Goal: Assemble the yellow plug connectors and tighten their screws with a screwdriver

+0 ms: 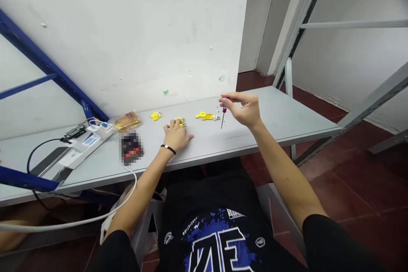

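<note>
At one o'clock on the bench [270, 114], our right hand [244, 110] pinches a small screwdriver [223, 114] upright, while at twelve our left hand [176, 136] closes on a yellow plug [180, 122], with other yellow plugs [204, 115] between them.

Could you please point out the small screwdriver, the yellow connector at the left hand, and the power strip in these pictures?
screwdriver [224, 109], head view, on the red handle
yellow connector [181, 120], head view, on the yellow body
power strip [76, 156], head view, on the white casing

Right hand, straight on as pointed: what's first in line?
Probably the white wall behind the bench. The right hand looks raised above the yellow connectors, though depth is unclear.
</note>
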`<state>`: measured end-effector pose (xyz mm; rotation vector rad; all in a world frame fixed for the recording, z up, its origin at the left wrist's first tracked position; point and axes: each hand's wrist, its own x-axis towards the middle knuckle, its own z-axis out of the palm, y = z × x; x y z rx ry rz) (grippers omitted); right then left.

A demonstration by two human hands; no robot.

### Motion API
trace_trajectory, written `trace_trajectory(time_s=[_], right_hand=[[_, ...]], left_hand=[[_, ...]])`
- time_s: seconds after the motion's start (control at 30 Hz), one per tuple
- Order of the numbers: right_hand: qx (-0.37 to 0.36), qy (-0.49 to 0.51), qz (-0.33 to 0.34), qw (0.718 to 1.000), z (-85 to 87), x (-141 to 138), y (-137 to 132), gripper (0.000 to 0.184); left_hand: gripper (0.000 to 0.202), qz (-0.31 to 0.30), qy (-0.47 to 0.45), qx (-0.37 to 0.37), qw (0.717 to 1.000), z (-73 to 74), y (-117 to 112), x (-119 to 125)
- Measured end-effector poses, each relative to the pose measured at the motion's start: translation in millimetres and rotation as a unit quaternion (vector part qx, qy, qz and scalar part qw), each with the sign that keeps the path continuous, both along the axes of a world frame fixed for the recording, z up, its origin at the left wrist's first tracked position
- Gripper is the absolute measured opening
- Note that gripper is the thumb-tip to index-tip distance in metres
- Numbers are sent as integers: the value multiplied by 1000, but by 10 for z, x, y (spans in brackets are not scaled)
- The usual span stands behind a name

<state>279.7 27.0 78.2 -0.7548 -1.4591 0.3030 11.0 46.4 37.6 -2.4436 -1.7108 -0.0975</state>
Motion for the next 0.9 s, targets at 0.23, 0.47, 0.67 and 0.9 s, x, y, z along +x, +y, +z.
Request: trace_trajectory(time_s=[0.23,0.47,0.67,0.9], right_hand=[[-9,-2,1,1000,-7,13,7,22],[-15,-3,13,1000,-15,12,9,20],[-22,-13,17,1000,-8,8,5,18],[-11,-22,24,999,-2,13,6,18]], left_hand=[[41,13,-22,-11,1000,20,-14,57],[47,20,14,-3,1000,39,24,-25],[44,19,15,-20,999,44,58,-38],[44,27,-1,-75,997,86,99,-50]])
